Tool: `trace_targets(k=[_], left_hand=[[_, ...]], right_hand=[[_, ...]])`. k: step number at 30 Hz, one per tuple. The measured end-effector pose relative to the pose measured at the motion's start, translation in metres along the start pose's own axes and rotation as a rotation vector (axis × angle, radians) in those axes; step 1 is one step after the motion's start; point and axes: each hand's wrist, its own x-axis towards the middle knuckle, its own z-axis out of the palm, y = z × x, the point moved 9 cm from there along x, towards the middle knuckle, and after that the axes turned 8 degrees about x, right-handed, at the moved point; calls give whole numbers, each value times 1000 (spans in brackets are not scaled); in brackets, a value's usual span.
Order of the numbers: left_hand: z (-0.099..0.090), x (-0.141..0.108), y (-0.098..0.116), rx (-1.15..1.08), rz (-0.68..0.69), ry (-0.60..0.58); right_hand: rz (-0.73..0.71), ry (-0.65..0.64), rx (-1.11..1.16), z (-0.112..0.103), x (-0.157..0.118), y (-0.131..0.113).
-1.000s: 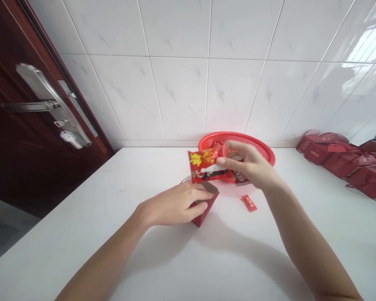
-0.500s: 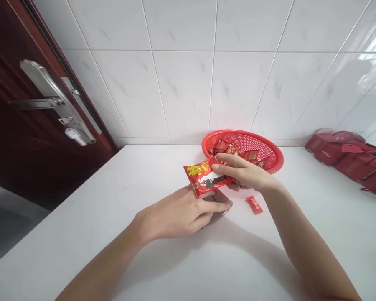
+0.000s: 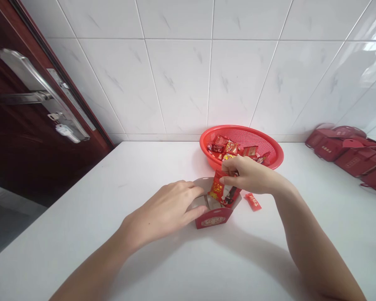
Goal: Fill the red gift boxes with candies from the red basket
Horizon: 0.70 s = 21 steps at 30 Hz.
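A small open red gift box (image 3: pixel 213 220) with a pale inside stands upright on the white tabletop. My left hand (image 3: pixel 171 209) is curled against its left side, thumb at the near corner and fingers by the back flap. From above right, my right hand (image 3: pixel 252 173) pinches a shiny red snack packet (image 3: pixel 218 190) with yellow print. The packet is tilted, its lower end within the box opening. Just right of the box lies a small red wrapped candy (image 3: pixel 253 202). What lies deeper in the box is mostly hidden.
Behind the box, a red plastic basket (image 3: pixel 277 155) holds several red-wrapped sweets. Several dark red gift boxes (image 3: pixel 352 162) stand in a row at the right by the tiled wall (image 3: pixel 175 92). On the left is a dark red door (image 3: pixel 15 146) with keys in its lock.
My right hand has turned the packet downward and lowered it into the box opening. The left hand has shifted back to the box's left side, uncovering the box. The view has shifted slightly.
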Motion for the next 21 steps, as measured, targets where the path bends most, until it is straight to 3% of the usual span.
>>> trace_targets(k=[4, 9, 13, 21], left_hand=[[5, -2, -3, -80, -114, -58], [6, -2, 5, -116, -129, -77], [8, -2, 9, -89, -122, -101], [12, -3, 11, -74, -74, -102]], right_hand=[[42, 31, -46, 11, -4, -9], [56, 125, -213, 21, -8, -21], [1, 57, -185, 34, -10, -28], [-38, 63, -186, 25, -14, -26]])
